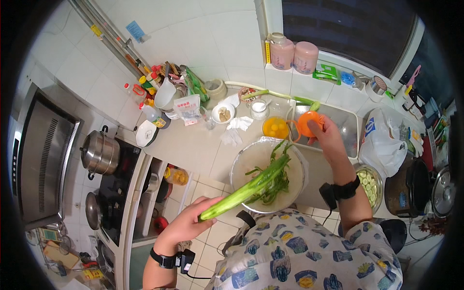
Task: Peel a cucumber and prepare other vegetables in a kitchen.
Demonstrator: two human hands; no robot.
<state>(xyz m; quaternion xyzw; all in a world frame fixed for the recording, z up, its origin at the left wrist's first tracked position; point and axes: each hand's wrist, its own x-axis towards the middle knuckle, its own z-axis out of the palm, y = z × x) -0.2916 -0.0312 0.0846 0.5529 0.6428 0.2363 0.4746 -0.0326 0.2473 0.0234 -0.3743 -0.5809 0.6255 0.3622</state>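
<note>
My left hand point(190, 220) grips one end of a long, largely peeled cucumber point(235, 194). Darker green skin remains towards its far end, which slants up to the right. Under the cucumber stands a round bin point(239, 174) lined with a clear bag, and green peelings point(266, 192) lie in it. Some strips hang near the cucumber's far end. In my right hand point(328, 136) is an orange plastic tool point(309, 121), probably a peeler, held above the near edge of the sink point(348, 127). Its blade cannot be made out, and it is apart from the cucumber.
Near the sink, a bowl of cracked eggs point(275, 127) sits on the counter point(195, 145) beside a jar of white grains point(259, 108). A bowl of sliced cucumber point(369, 186) is by my right forearm. A steamer pot point(100, 150) stands on the stove at left.
</note>
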